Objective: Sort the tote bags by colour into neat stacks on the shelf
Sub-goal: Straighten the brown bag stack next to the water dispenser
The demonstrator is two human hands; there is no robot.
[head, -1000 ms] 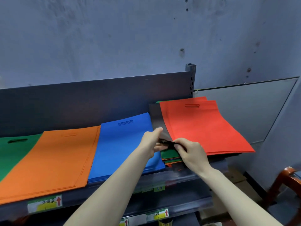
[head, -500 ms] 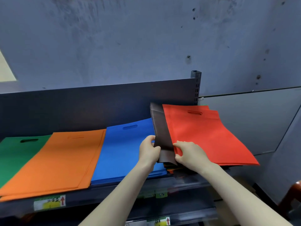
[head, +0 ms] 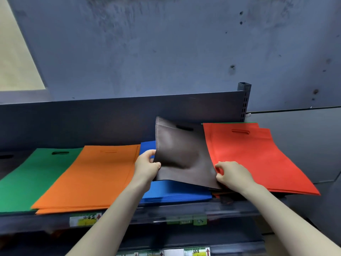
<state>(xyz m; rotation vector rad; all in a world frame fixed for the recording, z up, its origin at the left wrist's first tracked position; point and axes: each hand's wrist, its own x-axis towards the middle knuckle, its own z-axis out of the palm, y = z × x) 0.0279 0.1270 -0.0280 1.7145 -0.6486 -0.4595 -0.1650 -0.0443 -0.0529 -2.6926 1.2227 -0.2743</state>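
Left hand (head: 147, 168) pinches brown bag (head: 182, 156) half-out from under the red stack (head: 258, 159), right hand (head: 233, 175) loosely curled lifting red's edge; fast pull likely skews red stack.

Looking dim and cool overall, with a bluish cast lying over the concrete wall (head: 166, 48). Catching a pale, warm patch of light at the upper left of the frame. Showing soft sheen on the brown tote bag (head: 182, 156) in the centre, folds shading darkly. Sinking into deep shadow along the lower shelf edge (head: 166, 218) at the bottom. Smearing the price labels (head: 84, 218) into unreadable blur. Bowing straight lines outward toward the frame edges, wide-angle style.
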